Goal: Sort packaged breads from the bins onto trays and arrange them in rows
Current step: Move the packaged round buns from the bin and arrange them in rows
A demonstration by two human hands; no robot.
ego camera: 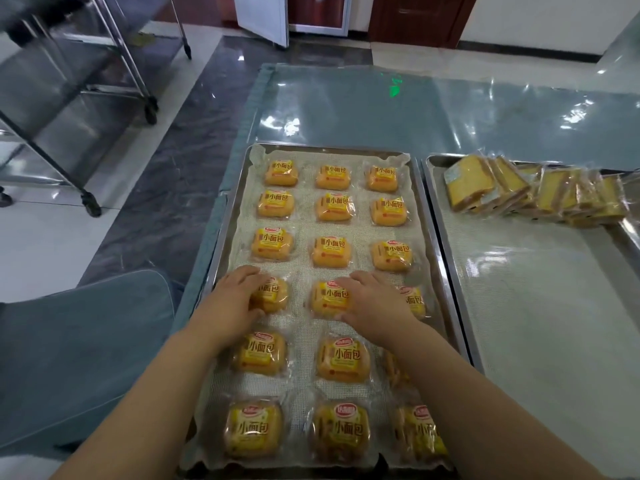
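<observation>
- Table [346, 109], teal cloth under clear plastic sheet, carries both trays. No bin in view.
- Steel trolley [86, 98] on the floor, far left, well apart from the work.
- Left tray [227, 220], lined with mesh paper, holds small yellow bread packs in six rows of three, labels up. Looks full. Near-right packs are partly hidden by the right forearm.
- Right tray [519, 289] sits just beside the left one, rims almost touching. Mostly bare; only sliced bread packs [533, 192] lean overlapped along its far edge.
- Step, my read: placing on the left tray is done and this is row straightening, fourth row from the far end. Sliced packs not yet laid out.
- Next move likely needs small nudges to line the fourth row up with the columns above, then a shift to the right tray to spread the sliced packs into rows. Slippery film, so light grip.
- Both arms reach forward over the near rows, palms down.
- Left hand [239, 299] grips fourth-row left pack [275, 294]: fingers over its far-left edge, thumb at its near edge, clamped on it.
- Right hand [375, 301] holds fourth-row middle pack [327, 299] at its right side, index finger over the far edge, thumb at the near edge. It covers much of the gap to fourth-row right pack [414, 299]; contact with that one cannot be told.
</observation>
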